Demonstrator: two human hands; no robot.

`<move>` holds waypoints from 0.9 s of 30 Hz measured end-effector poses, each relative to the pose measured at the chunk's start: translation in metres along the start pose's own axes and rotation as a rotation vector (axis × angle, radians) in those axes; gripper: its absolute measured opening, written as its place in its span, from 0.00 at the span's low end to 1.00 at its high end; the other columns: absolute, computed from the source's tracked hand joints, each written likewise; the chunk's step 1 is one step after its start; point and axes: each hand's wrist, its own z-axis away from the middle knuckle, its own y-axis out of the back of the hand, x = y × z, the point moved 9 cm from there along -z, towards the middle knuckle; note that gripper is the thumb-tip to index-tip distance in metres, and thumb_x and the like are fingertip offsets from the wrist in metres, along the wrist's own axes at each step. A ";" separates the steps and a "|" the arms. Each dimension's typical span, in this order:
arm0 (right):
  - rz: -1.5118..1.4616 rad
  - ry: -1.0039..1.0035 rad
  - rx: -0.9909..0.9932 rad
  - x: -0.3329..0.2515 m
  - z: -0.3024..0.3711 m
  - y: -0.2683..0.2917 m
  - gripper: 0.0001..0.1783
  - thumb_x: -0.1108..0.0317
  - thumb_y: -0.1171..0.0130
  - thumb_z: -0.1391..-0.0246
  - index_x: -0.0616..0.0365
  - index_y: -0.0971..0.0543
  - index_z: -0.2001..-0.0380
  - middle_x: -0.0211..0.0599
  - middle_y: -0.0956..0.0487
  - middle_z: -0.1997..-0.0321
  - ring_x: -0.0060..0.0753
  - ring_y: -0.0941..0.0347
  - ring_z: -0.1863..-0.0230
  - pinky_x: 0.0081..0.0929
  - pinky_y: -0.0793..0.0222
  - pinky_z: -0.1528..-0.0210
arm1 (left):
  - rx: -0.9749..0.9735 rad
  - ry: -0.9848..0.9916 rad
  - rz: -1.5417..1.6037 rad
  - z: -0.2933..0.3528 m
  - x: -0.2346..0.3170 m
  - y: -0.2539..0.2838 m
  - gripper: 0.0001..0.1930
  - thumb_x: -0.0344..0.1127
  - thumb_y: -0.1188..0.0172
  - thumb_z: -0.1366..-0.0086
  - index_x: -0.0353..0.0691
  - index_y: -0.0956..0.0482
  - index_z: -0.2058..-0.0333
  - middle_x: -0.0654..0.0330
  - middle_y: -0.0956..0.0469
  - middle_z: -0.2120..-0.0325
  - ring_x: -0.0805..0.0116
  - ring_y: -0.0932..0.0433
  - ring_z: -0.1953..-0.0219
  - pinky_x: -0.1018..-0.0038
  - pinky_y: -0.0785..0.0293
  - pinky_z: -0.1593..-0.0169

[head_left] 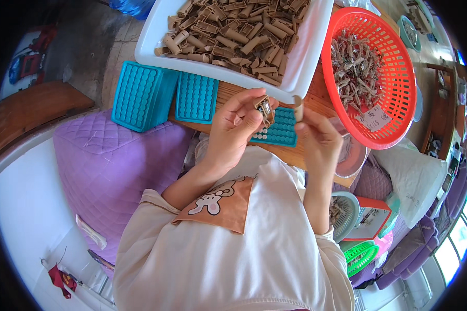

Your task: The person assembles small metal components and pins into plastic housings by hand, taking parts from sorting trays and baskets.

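Past the right hand (316, 136), a narrow open table strip (317, 89) divides white bin (307, 57) from red basket (398, 67).

On my feed, the pale brown casing pieces (236, 35) look like smooth, matt plastic, while the white tub (308, 57) and red basket (401, 78) are glossier plastic. I see grained wood on the table (320, 92), moulded plastic in the teal trays (137, 96), and quilted cloth (faintly sheeny) on the purple cover (114, 160).
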 end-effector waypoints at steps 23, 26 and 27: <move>0.096 0.070 0.033 0.006 0.012 -0.017 0.11 0.81 0.43 0.63 0.65 0.26 0.70 0.37 0.24 0.73 0.26 0.28 0.74 0.21 0.32 0.70 | -0.079 -0.181 -0.448 0.003 -0.001 -0.033 0.17 0.28 0.44 0.46 0.31 0.33 0.57 0.54 0.29 0.61 0.69 0.28 0.59 0.78 0.33 0.56; 0.230 0.197 -0.059 -0.007 0.014 -0.031 0.09 0.81 0.45 0.63 0.65 0.28 0.72 0.40 0.26 0.75 0.31 0.29 0.78 0.23 0.34 0.75 | -0.091 -0.393 -0.638 0.004 0.005 -0.035 0.15 0.33 0.45 0.45 0.32 0.31 0.61 0.54 0.26 0.68 0.68 0.26 0.65 0.76 0.31 0.61; 0.318 0.247 -0.137 -0.011 0.016 -0.040 0.09 0.81 0.46 0.62 0.65 0.29 0.72 0.42 0.27 0.76 0.34 0.31 0.80 0.24 0.35 0.78 | -0.092 -0.392 -0.638 0.004 0.005 -0.034 0.15 0.33 0.45 0.45 0.32 0.31 0.61 0.54 0.26 0.68 0.68 0.26 0.65 0.76 0.31 0.61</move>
